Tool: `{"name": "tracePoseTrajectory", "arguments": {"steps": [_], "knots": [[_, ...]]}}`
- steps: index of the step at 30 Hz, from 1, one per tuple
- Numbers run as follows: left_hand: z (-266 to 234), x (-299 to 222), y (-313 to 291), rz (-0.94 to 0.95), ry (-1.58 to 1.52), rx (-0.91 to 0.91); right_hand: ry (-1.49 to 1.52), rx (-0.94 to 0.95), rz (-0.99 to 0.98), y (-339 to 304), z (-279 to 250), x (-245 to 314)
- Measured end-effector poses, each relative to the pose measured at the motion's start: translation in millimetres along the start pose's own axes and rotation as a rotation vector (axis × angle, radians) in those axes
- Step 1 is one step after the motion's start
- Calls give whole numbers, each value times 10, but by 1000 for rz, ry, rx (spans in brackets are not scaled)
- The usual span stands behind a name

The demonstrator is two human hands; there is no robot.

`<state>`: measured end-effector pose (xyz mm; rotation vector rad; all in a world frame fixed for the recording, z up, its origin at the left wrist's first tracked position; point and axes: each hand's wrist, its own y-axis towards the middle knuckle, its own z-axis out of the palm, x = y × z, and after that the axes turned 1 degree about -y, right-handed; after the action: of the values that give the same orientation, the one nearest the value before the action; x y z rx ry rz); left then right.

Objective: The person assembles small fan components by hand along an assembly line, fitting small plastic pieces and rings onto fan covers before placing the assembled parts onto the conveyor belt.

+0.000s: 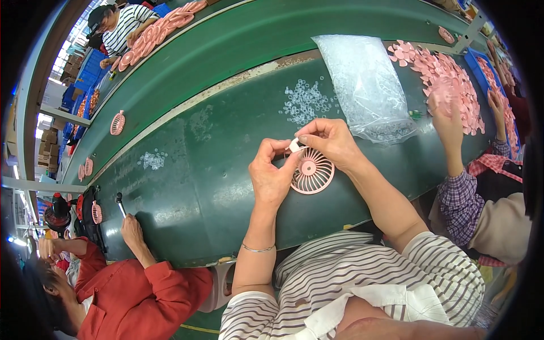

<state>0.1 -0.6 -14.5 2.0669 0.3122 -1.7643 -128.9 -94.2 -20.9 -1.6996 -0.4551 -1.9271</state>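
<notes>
A round pink fan grille (309, 168) with curved ribs hangs between my hands, just over the green work table. At its top edge sits a small white plastic piece (295, 145). My left hand (268, 175) is closed, its thumb and fingers pinching the white piece and the grille's edge from the left. From the right, my right hand (331, 144) is closed too, thumb and forefinger pressed at the same white piece. Exactly where the two parts meet is hidden by my fingertips.
Small clear rings (306, 102) lie scattered beyond my hands, beside a big clear bag (368, 85). Pink fan blades (447, 85) are heaped at right, where a co-worker's hand reaches. Another co-worker at left holds a tool (121, 205). Pink grilles (117, 123) sit on the green conveyor (238, 51).
</notes>
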Motion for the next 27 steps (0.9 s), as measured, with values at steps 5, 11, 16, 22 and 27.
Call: {"name": "tracePoseTrajectory", "arguments": {"steps": [5,11,16,22,27], "knots": [[3,41,-25,11,31,-115,-193,-49,-232,-55,131,-31],[8,112,6,24,28,-170,-883,-130,-756,-252,328,115],[-41,209,40,51,-52,-107,-467,-48,-612,-134,200,16],[-28,146,20,28,-136,-69,-369,94,-338,-124,161,28],[-59,203,0,50,-147,-48,-540,99,-491,-97,76,40]]}}
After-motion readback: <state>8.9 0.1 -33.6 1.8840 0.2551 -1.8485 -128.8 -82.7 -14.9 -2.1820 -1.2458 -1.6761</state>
